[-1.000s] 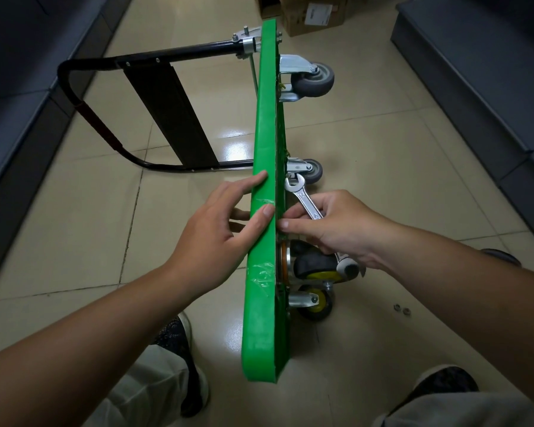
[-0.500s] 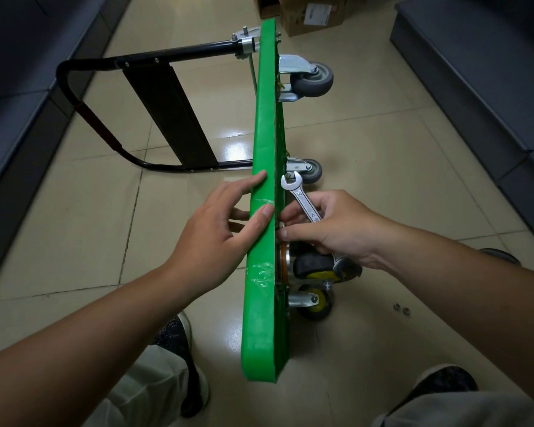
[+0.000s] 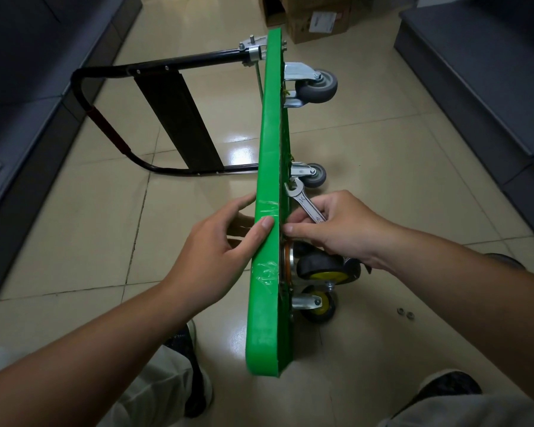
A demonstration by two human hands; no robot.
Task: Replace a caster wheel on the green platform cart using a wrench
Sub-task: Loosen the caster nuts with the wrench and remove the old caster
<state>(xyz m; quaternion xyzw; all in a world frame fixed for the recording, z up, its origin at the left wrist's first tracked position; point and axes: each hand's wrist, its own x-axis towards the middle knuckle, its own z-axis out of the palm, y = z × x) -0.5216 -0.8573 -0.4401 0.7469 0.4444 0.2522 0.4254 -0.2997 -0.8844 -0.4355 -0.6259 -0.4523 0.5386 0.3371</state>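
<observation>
The green platform cart (image 3: 269, 155) stands on its long edge on the tiled floor, wheels facing right. My left hand (image 3: 219, 251) grips its upper edge, thumb on top and fingers down the far face. My right hand (image 3: 339, 229) holds a silver open-end wrench (image 3: 304, 201) against the underside, the wrench's open jaw pointing away from me. Just below that hand sits a black caster with a yellow hub (image 3: 327, 269), and a second yellow-hubbed caster (image 3: 316, 305) is mounted lower down. Two grey casters (image 3: 316, 86) (image 3: 313, 174) sit farther along.
The folded black handle (image 3: 111, 97) lies on the floor to the left. Two small nuts (image 3: 405, 313) lie on the tiles at the right. Dark sofas line both sides, cardboard boxes (image 3: 315, 20) stand beyond the cart, and my shoes are near the bottom edge.
The wrench's jaw has shifted slightly toward the cart's underside, with my right hand's fingers adjusting on it. My left hand and the cart have stayed put.
</observation>
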